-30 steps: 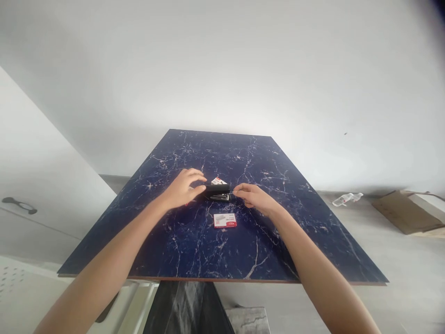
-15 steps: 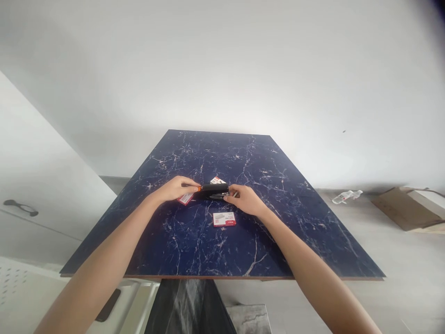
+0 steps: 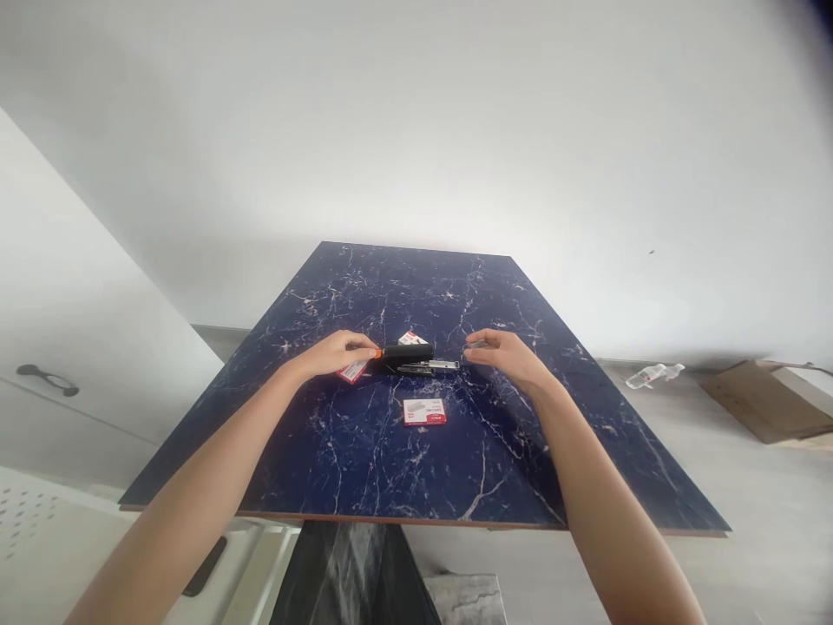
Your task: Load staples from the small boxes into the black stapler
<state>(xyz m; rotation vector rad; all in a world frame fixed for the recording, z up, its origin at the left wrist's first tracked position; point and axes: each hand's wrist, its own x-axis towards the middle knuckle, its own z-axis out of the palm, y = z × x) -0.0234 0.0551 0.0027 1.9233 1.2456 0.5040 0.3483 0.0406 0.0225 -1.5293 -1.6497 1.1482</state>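
A black stapler (image 3: 409,354) lies across the middle of the table, and a metal staple tray (image 3: 445,365) sticks out of its right end. My left hand (image 3: 342,351) is closed around its orange left end. My right hand (image 3: 504,354) is to the right of the tray, apart from it, with its fingers pinched. Something small and greyish shows between those fingers, too small to name. One red-and-white staple box (image 3: 425,411) lies in front of the stapler. Another box (image 3: 352,372) sits partly under my left hand, and a third white-and-red box (image 3: 411,338) is behind the stapler, partly hidden.
The table (image 3: 416,477) has a dark blue marbled top, and its far edge is near a white wall (image 3: 416,130). On the floor to the right lie a clear plastic bottle (image 3: 654,375) and a cardboard box (image 3: 761,404). A white cabinet (image 3: 78,304) stands at left.
My right hand has moved away to the right from the stapler's end. The metal tray now shows extended there. My left hand keeps its hold. The view has shifted slightly.
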